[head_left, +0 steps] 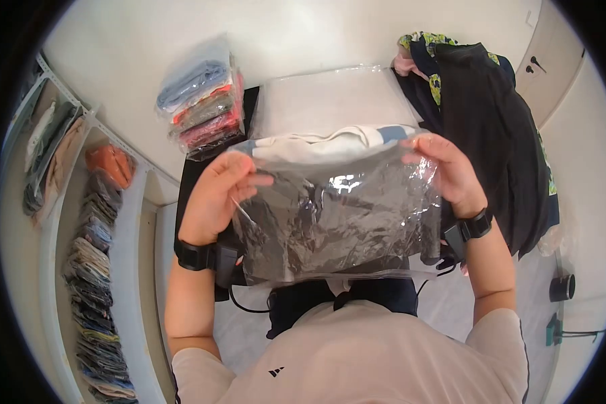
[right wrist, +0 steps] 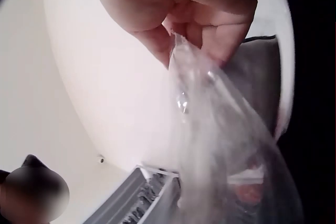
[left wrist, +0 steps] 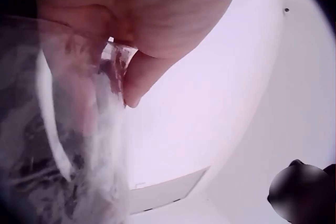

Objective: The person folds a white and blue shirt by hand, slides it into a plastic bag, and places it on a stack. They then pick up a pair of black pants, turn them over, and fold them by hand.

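The clear plastic bag (head_left: pixel 337 215) hangs mid-frame before the person's chest, seemingly empty; the left hand (head_left: pixel 217 195) pinches its upper left corner, the right hand (head_left: pixel 448 172) its upper right; the folded cream garment (head_left: pixel 330 145) behind looks unbagged, so packing seems barely begun.

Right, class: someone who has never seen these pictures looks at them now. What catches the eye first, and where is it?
First, the clear plastic bag with dark clothing inside, held up mid-picture, the left hand and right hand pinching its top corners. Behind it lies a folded white and blue garment, with a stack of bagged clothes at upper left and dark garments hanging at right.
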A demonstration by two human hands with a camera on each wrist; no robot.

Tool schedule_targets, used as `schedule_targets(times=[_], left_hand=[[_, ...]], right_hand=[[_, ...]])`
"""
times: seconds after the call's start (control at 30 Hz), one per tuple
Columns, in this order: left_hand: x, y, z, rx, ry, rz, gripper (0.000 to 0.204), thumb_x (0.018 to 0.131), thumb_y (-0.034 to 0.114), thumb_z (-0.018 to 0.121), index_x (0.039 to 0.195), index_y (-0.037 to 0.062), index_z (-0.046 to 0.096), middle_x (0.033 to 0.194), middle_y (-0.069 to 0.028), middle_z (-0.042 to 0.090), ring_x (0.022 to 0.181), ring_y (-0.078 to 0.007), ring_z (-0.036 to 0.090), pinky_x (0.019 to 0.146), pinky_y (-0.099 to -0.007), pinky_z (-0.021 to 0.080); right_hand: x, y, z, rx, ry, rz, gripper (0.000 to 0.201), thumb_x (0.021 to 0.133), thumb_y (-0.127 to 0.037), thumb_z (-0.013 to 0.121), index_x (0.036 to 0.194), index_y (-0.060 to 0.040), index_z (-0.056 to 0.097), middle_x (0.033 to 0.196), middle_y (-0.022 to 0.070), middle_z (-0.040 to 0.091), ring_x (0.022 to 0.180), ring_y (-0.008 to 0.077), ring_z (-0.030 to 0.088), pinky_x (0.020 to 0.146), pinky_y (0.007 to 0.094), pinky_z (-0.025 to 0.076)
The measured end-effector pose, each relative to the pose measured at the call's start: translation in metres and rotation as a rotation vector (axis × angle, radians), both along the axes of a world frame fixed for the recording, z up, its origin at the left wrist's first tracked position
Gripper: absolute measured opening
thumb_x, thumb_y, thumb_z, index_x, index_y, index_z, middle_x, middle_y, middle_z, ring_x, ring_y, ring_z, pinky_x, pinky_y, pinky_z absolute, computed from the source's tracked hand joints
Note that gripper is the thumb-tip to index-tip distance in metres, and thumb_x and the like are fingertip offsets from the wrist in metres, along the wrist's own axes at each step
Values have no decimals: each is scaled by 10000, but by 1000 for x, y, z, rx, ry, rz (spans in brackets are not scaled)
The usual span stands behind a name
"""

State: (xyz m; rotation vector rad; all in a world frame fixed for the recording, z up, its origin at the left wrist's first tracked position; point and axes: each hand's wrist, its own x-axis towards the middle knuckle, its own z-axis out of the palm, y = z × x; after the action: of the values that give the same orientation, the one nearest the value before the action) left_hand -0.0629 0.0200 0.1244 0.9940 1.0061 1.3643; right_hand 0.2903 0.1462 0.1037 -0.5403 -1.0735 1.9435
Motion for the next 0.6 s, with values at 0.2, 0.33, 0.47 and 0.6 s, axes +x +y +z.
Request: schedule_targets(times=[0.2,0.33,0.47,0.6], left_hand=[[-4,-21,-97,-481,101,-97,150,870,195,627,903,49,616,848,-24,639,688,-130,656,574,-192,495],[6,-37,-109,-558,203,-39,196,889,216,602,893,20,608,794,-63,640,576,-126,615,501,-203,468],[-7,-62,-99,-495,161,-47,251,920,237,546,914,-6,610,681,-50,617,478,-94,549,471,-199,455],[-3,-75,-103,157,1117,177,519,790,122,652,1272,27,484,1303,-183,464,1016,-216,576,820,-293,481]], right_hand=[[12,-15,-80,-159,-531,172,128,909,-122,555,970,-18,599,899,99,672,688,133,661,571,192,530],[16,-40,-96,-166,-578,98,121,915,-134,552,957,-21,559,794,71,658,599,111,633,515,187,497],[43,-59,-100,-212,-508,89,106,919,-91,525,1006,-32,533,788,54,638,606,109,619,541,201,494],[53,-62,-118,467,-752,-267,396,799,24,627,1175,-44,525,1177,126,561,1007,182,591,789,290,497]])
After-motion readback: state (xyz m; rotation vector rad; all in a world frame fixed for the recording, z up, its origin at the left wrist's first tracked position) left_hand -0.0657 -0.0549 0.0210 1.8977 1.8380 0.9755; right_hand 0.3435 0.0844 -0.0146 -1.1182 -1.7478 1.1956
